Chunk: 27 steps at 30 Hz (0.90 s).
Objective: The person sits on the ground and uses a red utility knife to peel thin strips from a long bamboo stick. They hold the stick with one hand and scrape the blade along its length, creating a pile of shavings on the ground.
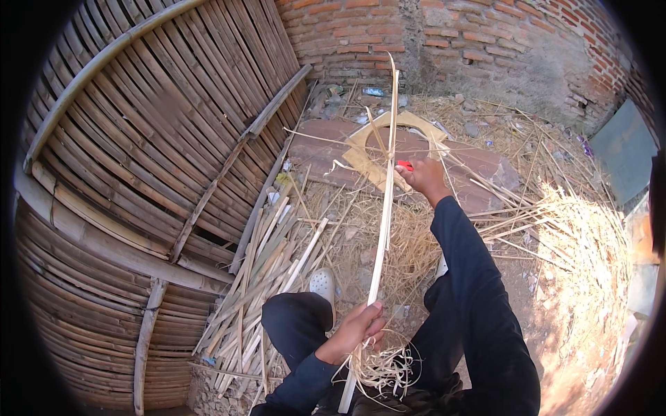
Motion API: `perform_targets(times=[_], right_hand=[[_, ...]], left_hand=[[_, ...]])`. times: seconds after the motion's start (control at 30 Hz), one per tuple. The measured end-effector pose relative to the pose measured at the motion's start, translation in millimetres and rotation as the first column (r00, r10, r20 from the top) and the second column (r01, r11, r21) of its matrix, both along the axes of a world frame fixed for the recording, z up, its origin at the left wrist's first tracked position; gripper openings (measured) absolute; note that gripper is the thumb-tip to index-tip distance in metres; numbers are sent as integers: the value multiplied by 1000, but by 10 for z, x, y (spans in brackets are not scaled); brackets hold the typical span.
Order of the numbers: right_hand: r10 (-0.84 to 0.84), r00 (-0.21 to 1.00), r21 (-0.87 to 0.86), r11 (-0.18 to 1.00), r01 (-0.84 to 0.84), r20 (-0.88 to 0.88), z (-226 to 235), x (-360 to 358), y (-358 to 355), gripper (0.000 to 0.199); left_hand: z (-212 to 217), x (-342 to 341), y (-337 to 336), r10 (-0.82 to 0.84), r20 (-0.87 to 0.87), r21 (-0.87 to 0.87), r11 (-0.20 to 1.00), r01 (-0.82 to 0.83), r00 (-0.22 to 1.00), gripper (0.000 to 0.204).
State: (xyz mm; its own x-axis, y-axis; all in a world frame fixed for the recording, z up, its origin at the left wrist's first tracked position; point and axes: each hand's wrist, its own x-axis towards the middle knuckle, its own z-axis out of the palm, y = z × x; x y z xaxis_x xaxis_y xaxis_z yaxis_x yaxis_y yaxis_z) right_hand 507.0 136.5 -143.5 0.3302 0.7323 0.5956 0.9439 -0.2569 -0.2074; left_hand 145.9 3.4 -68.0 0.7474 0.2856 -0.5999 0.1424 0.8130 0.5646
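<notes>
The left hand [357, 327] is closed around the near part of a long bamboo strip [383, 208], which runs far toward the brick wall [416, 35]. The right hand [422, 175], farther away, grips a red-handled tool [404, 166] against the strip, and thin shavings [381, 364] curl near the left hand.

- Bamboo strip [383, 208]: long, pale, near upright, gripped low by left hand [357, 329] and higher by right hand [421, 177].
- Red tool [404, 166]: in right hand, against the strip.
- Shavings [385, 364]: curled beside the strip's base.
- Slat pile [267, 277]: left of the strip.
- Woven wall [139, 173]: further left.
</notes>
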Motion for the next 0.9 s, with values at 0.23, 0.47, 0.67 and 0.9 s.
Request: perform_targets(times=[0.23,0.47,0.67,0.9], right_hand=[[37,999,-103,994,-37,-7,-107,282,-147,62],[135,795,-37,980,-194,-592,188,-31,-189,73],[-30,-637,406,747,-527,-770,346,-92,-453,71],[110,-71,127,945,-301,-991,305,-227,-538,71]], left_hand=[[-46,-51,-110,-44,-20,-40,998,43,999,23],[56,-17,119,9,-7,-38,999,-10,1000,25],[84,-66,312,-44,-26,66,997,45,999,25],[81,240,800,-86,129,79,994,76,988,34]])
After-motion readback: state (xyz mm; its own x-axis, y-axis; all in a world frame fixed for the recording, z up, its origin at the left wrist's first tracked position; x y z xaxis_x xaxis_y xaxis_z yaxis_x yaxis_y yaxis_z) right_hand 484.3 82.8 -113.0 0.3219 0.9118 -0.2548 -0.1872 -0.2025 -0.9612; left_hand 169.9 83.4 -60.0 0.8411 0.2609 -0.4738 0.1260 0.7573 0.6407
